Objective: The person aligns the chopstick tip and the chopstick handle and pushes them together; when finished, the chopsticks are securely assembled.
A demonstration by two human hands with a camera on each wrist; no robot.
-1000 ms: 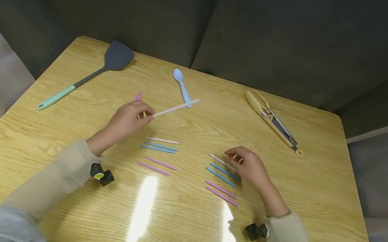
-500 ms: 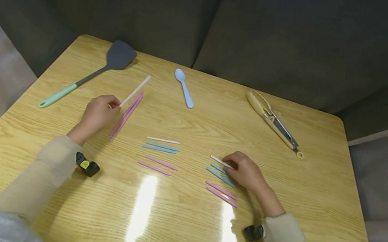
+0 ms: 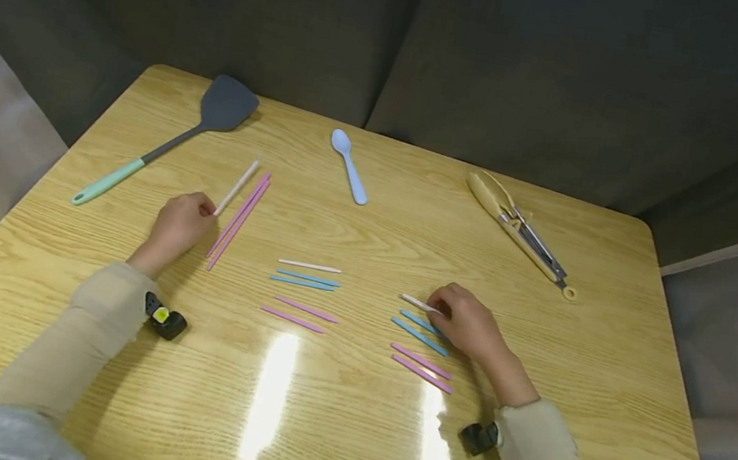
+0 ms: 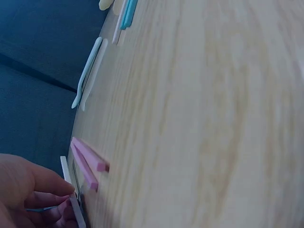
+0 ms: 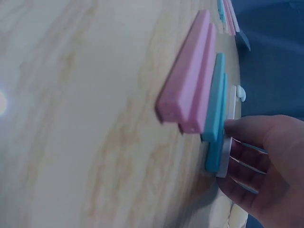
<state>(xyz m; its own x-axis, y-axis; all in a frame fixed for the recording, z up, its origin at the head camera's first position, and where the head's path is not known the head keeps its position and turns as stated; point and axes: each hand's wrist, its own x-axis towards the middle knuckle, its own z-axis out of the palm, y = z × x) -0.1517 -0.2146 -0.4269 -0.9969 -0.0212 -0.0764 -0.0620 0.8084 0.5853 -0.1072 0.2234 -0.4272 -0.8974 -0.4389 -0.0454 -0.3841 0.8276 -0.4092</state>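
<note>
Pinching hands [image 3: 180, 224]: 2 | white sticks [image 3: 236, 188]: 3 | blue sticks [image 3: 420, 336]: 4 | pink sticks [image 3: 422, 374]: 6

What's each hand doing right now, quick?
Left hand: closed, pinching a white stick beside the two pink sticks.
Right hand: closed, pinching another white stick beside the blue pair.

Thirteen sticks [image 3: 293, 320], three utensils [image 3: 172, 144]
Six pink [image 3: 422, 375], four blue [image 3: 302, 283], three white [image 3: 309, 266]; one each of spatula [image 3: 172, 144], spoon [image 3: 351, 172], tongs [image 3: 515, 233].
</note>
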